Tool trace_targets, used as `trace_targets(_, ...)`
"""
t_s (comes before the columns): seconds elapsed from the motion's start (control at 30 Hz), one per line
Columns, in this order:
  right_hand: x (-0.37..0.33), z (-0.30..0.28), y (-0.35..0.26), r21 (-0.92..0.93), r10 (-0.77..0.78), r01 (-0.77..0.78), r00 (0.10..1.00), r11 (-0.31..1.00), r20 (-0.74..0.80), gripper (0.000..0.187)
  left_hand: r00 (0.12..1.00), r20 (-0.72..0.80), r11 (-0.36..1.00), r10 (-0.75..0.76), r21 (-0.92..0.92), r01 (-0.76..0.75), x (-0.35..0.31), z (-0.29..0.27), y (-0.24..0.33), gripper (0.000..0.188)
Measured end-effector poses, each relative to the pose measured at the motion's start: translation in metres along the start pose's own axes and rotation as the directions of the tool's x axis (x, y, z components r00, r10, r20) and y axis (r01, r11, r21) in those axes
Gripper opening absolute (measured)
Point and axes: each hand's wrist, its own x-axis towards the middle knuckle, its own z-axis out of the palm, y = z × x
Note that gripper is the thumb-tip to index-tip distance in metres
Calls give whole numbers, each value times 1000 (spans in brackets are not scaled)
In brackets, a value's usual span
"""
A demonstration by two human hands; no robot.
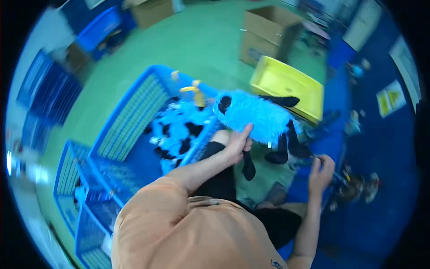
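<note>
My left hand (237, 145) is closed on a furry bright-blue plush toy (255, 114) with black limbs and a black patch at its left end. The toy is held up in front of me, beside the rim of a blue plastic basket. One black limb hangs below my left hand; others stick out at the toy's right end. To the right and nearer to me, my right hand (321, 175) is closed in a pinch. A small dark, thin thing shows at its fingertips, close to the black limbs, too blurred to name.
Several blue and black plush pieces (177, 127) lie in the blue basket (105, 130) at my left; yellow clamp-like handles (195, 92) stand by its rim. A yellow tray (291, 80) and an open cardboard box (264, 40) are beyond. Blue bench (380, 179) with small items, right.
</note>
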Motion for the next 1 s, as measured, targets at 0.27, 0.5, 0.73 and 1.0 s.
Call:
trace_targets(0.27, 18, 12, 33, -188, 201, -147, 928, 971, 314, 37, 458, -680, 603, 572, -30, -797, -81, -311, 223, 50)
trace_targets(0.5, 19, 27, 35, -285, 172, -95, 951, 954, 258, 40, 94, -993, 337, 76, -63, -939, -246, -421, 313, 32)
trace_targets(0.73, 25, 25, 35, -303, 261, -167, 916, 938, 306, 42, 200, -832, 786, 517, 369, -497, -57, -488, 126, 21)
trace_targets(1.0, 18, 24, 32, -364, 220, -106, 932, 925, 288, 39, 837, -396, 525, 378, 836, 159, 150, -342, -7, 50)
